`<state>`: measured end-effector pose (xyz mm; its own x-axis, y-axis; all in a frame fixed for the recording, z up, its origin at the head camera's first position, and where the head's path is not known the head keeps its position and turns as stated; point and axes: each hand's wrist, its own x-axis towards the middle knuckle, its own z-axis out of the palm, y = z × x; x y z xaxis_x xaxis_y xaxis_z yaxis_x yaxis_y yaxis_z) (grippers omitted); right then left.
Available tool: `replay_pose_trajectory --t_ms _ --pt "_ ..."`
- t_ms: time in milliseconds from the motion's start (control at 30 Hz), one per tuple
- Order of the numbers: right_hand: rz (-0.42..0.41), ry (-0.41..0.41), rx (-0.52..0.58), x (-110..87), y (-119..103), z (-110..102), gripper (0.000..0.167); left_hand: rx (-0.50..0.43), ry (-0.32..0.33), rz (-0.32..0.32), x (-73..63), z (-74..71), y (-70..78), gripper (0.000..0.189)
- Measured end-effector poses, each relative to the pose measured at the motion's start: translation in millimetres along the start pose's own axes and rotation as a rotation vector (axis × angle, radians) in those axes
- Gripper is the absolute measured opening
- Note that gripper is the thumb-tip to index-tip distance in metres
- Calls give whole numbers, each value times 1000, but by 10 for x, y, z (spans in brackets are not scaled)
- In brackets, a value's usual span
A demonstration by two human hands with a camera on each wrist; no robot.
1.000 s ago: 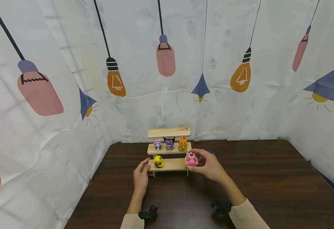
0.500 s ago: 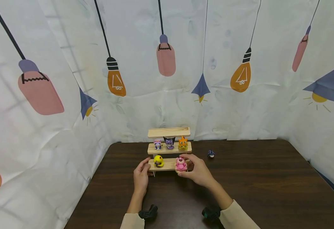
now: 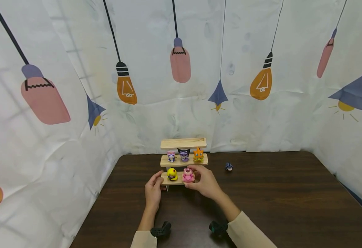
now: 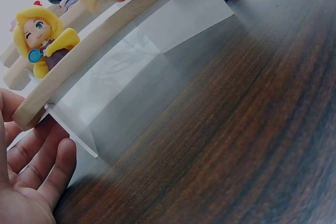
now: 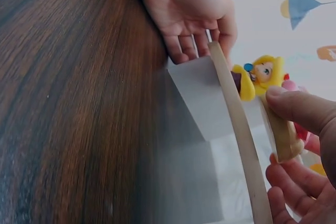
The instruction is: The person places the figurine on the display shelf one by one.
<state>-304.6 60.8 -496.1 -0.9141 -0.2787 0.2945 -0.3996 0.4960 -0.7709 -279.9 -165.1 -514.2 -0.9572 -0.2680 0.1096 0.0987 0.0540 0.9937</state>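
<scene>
A three-tier wooden display shelf (image 3: 183, 143) stands on the table, with clear side supports. My left hand (image 3: 153, 193) grips the left end of its lowest tier (image 4: 79, 69). On that tier's left side sits a yellow-haired girl figurine (image 3: 172, 174). Between thumb and fingers, my right hand (image 3: 207, 184) holds a pink bear figurine (image 3: 188, 175) by its pale round base (image 5: 281, 135). The bear is over the lowest tier, right of the yellow-haired figurine. In the right wrist view the base appears above the tier's edge, apart from it; the bear is mostly hidden there.
The middle tier carries a pink-and-white figurine (image 3: 171, 156), a black-and-purple one (image 3: 184, 155) and an orange one (image 3: 198, 155). A small blue donkey figurine (image 3: 228, 166) stands on the dark wooden table (image 3: 286, 196), right of the shelf. A lamp-print curtain (image 3: 181, 113) hangs behind.
My right hand has carried the pink bear figurine leftward along the lowest tier, closer to the yellow-haired figurine. The blue donkey has come into full view. My left hand stays put.
</scene>
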Motion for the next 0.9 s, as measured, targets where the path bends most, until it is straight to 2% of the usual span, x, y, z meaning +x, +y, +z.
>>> replay_pose_trajectory --t_ms 167,900 --pt "-14 14 -23 37 -18 44 65 -1 4 9 8 3 -9 35" --pt "39 -9 -103 83 -27 99 64 0 -11 7 14 -10 -34 35"
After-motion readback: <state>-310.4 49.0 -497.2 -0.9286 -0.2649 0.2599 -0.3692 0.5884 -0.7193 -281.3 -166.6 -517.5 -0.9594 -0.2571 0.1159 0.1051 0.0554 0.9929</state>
